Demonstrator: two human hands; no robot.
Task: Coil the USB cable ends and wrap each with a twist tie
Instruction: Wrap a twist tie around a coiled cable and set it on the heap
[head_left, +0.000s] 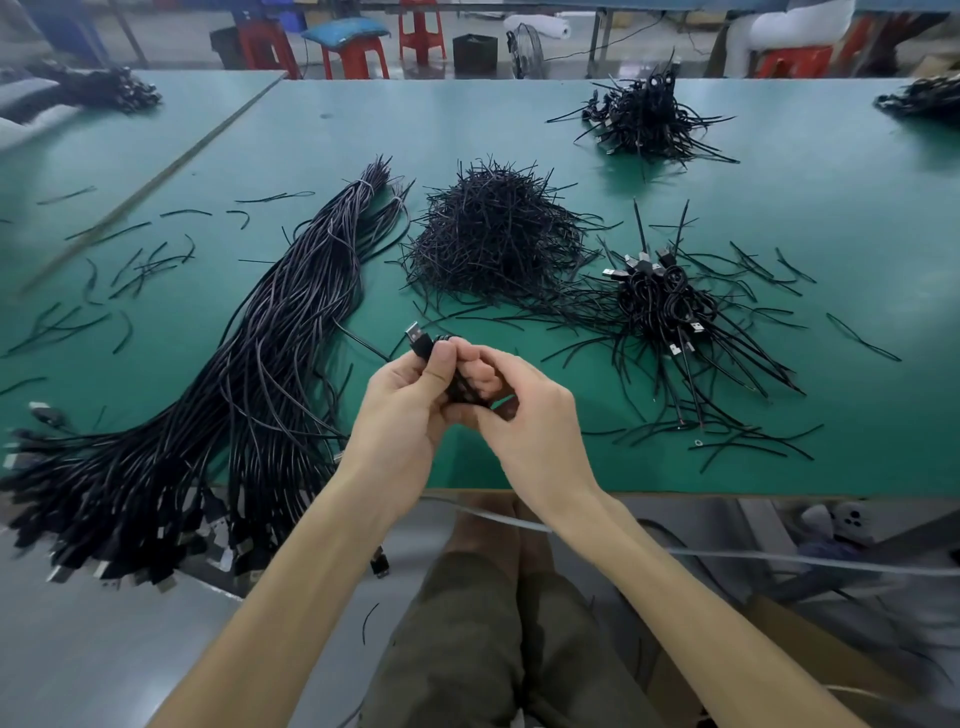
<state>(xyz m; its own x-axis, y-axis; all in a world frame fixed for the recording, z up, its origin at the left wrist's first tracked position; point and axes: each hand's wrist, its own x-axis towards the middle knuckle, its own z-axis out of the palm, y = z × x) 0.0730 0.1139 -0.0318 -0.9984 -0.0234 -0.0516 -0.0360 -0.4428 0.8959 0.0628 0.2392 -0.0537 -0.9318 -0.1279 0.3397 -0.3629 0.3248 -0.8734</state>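
Centre frame, near table (857, 457) edge: left hand (400, 410), right hand (530, 415) pinching coiled cable (420, 339); bundle (260, 364) left, tied pile (660, 306) right.

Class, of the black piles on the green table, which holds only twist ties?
The middle heap: short loose strands, no plugs. The left bundle and right pile show silver plugs.

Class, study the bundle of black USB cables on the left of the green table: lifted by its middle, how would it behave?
Probably floppy: the cable bundle curves and splays over the table, so both ends would sag. Likely heavy for one hand, given its many cables. Strands may slip out: a tie shows only near its far end.
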